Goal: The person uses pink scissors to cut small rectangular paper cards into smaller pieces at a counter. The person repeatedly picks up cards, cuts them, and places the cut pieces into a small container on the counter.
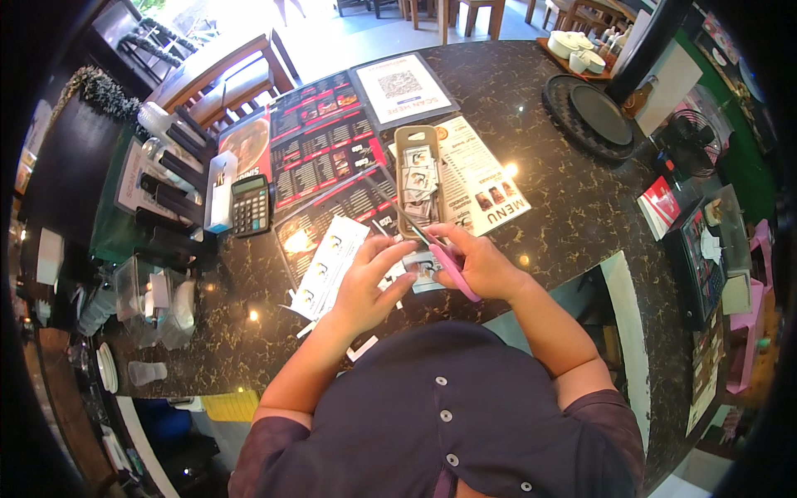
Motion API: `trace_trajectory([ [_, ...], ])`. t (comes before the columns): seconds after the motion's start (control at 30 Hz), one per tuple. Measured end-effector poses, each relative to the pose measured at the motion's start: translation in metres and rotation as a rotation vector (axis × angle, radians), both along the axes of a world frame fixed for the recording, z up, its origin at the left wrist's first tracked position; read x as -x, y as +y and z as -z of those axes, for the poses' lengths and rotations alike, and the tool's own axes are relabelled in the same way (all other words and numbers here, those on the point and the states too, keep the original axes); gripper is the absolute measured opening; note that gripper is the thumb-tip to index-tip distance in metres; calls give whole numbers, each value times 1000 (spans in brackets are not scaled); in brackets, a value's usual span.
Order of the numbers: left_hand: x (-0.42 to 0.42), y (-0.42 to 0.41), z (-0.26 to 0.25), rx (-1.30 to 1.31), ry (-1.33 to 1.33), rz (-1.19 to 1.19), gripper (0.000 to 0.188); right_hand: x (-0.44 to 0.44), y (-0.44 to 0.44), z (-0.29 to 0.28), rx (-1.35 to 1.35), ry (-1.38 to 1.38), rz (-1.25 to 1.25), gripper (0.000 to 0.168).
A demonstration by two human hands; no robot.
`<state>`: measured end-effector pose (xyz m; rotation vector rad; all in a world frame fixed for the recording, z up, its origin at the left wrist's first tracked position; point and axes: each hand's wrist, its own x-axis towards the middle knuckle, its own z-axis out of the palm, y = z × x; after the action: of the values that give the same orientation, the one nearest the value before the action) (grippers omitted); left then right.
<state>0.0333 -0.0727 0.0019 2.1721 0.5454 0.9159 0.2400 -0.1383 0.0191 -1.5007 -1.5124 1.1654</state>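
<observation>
My right hand is closed around scissors with pink handles, and their slim blades point up and away over the counter. My left hand hovers beside it, fingers and thumb apart, with nothing visible between them. Below both hands lies a small printed paper piece, partly covered by my right fingers. Printed paper sheets rest just left of my left hand. Beyond the scissors stands a long tan tray holding several cut printed pieces. Thin white paper scraps lie near my body.
Laminated menus and a sheet with a printed code cover the counter ahead. A calculator and a white holder stand left. Round black trays, a small fan and a cash register are right.
</observation>
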Motion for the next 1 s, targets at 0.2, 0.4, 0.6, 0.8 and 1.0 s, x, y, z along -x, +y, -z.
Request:
trace_trajectory([
  [0.2, -4, 7, -12, 110, 32, 129, 27, 4, 6, -7, -58, 111, -24, 60],
  [0.4, -4, 4, 6, 170, 106, 318, 27, 2, 12, 16, -191, 359, 121, 61],
  [0.6, -2, 8, 25, 668, -415, -116, 25, 0, 5, 61, -469, 441, 234, 66],
  [0.8, -2, 19, 15, 636, -600, -315, 21, 14, -29, 73, 18, 279, -86, 73],
  [1.0, -2, 14, 27, 580, -521, -281, 16, 20, -19, 60, 92, 455, -127, 71],
])
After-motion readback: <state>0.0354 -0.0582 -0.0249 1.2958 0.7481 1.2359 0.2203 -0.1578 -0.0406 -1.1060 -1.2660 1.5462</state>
